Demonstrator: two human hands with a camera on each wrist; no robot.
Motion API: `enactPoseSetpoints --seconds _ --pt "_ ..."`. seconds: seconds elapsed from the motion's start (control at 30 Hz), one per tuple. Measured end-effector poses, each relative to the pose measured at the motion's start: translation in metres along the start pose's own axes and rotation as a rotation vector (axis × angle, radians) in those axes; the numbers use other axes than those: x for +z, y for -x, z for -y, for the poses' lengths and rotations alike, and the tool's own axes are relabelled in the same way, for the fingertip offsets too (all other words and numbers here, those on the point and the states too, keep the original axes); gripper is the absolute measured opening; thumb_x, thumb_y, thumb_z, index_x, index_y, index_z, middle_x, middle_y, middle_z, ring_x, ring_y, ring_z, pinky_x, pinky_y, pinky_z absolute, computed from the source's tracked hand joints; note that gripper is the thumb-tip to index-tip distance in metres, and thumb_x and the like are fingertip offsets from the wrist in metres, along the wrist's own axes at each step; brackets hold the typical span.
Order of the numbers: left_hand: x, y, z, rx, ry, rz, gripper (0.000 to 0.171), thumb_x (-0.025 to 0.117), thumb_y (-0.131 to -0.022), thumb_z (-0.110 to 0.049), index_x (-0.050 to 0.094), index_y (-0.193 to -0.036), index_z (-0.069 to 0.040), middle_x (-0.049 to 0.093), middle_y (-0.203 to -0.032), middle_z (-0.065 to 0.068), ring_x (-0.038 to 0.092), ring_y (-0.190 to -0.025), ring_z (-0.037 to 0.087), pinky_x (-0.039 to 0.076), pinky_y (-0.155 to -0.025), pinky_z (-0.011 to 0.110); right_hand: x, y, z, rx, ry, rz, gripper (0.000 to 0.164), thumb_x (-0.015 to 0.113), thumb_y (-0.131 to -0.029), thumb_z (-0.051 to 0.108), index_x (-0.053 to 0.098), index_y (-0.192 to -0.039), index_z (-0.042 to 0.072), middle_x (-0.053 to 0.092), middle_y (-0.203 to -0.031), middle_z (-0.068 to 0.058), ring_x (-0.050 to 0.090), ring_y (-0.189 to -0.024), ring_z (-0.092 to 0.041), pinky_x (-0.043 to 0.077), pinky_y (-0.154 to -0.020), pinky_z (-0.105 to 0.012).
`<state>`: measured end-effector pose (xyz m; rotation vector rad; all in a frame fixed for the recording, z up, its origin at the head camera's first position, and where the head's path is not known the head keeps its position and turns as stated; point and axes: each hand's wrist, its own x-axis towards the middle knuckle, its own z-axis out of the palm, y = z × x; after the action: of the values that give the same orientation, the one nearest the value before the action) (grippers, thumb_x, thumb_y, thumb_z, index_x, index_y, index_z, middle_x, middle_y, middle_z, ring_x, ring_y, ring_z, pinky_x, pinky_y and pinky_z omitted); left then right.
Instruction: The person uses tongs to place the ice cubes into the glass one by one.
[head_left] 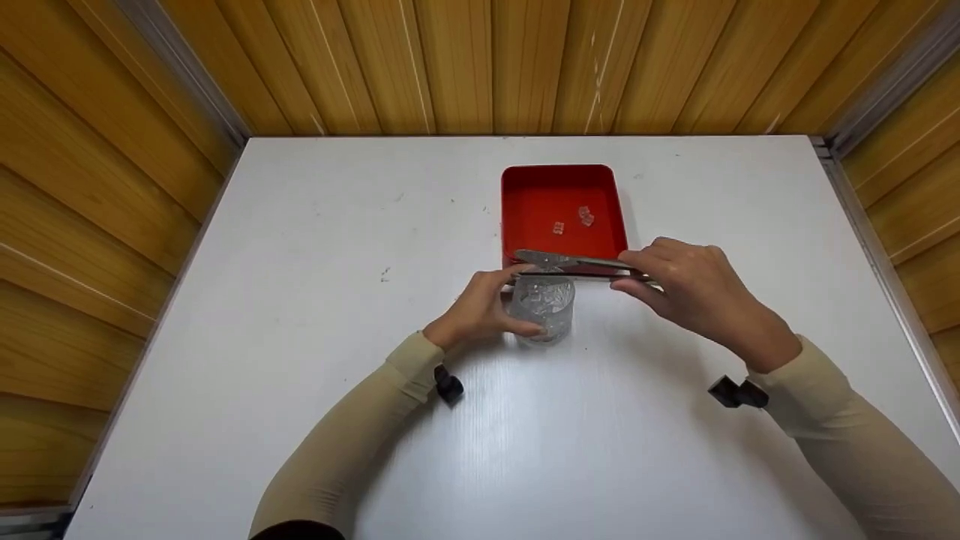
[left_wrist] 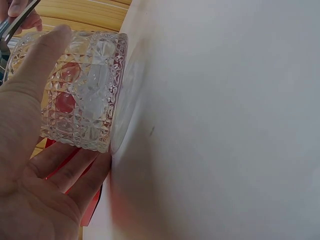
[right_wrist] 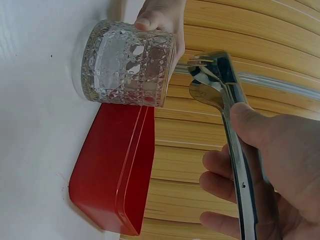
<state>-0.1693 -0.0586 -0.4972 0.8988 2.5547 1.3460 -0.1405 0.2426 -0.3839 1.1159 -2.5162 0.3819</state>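
Note:
A clear cut-glass tumbler (head_left: 545, 322) stands upright on the table with several clear pieces inside. My left hand (head_left: 480, 311) holds it from the left, thumb (left_wrist: 42, 60) on the near side and fingers round the far side. Metal serving tongs (head_left: 581, 262) are gripped in my right hand (head_left: 686, 289). Their ends, one with fork tines and one like a spoon, lie over the tumbler's mouth in the head view. The right wrist view shows the tongs (right_wrist: 232, 135) just beyond the rim. Whether anything sits between their ends, I cannot tell.
Behind the tumbler stands a red square tray (head_left: 512, 202) with 3 small clear pieces (head_left: 559, 228) lying in it. The white table (head_left: 337, 225) is bounded at the back and both sides by wood-patterned panels (head_left: 450, 67).

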Motion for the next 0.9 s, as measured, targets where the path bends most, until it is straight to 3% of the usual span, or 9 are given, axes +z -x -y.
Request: enactPoseSetpoints --seconds 0.17,0.43,0.63,0.9 --pt "0.001 0.0 0.001 0.03 0.029 -0.013 0.086 0.097 -0.07 -0.032 0.058 -0.143 -0.008 0.071 -0.126 0.002 0.066 -0.112 0.013 0.053 -0.099 0.024 -0.001 -0.003 -0.003 0.011 0.0 0.011 0.028 0.088 -0.083 0.018 0.075 -0.105 0.008 0.074 -0.084 -0.008 0.067 -0.07 -0.02 0.049 -0.047 -0.03" --pt "0.001 0.0 0.001 0.01 0.053 -0.003 0.083 0.098 -0.069 -0.028 0.06 -0.14 -0.005 0.069 -0.128 0.005 0.065 -0.114 0.014 0.054 -0.097 0.022 -0.005 -0.011 -0.014 0.05 -0.003 0.041 0.034 0.087 -0.084 0.018 0.075 -0.113 0.005 0.075 -0.087 -0.01 0.068 -0.071 -0.021 0.051 -0.049 -0.033" --pt "0.001 0.0 0.001 0.007 0.034 -0.007 0.088 0.098 -0.068 -0.029 0.058 -0.143 -0.006 0.067 -0.134 0.005 0.063 -0.118 0.014 0.053 -0.098 0.023 -0.005 -0.021 -0.026 0.062 0.01 0.044 0.029 0.085 -0.086 0.016 0.075 -0.111 0.005 0.074 -0.086 -0.011 0.064 -0.069 -0.022 0.049 -0.05 -0.034" --pt "0.001 -0.001 0.001 0.014 0.033 -0.004 0.088 0.098 -0.068 -0.029 0.058 -0.143 -0.008 0.068 -0.132 0.004 0.064 -0.116 0.014 0.052 -0.099 0.023 0.0 -0.033 -0.044 0.118 0.01 0.117 0.02 0.081 -0.09 0.018 0.073 -0.104 0.005 0.073 -0.081 -0.007 0.058 -0.062 -0.019 0.045 -0.052 -0.033"
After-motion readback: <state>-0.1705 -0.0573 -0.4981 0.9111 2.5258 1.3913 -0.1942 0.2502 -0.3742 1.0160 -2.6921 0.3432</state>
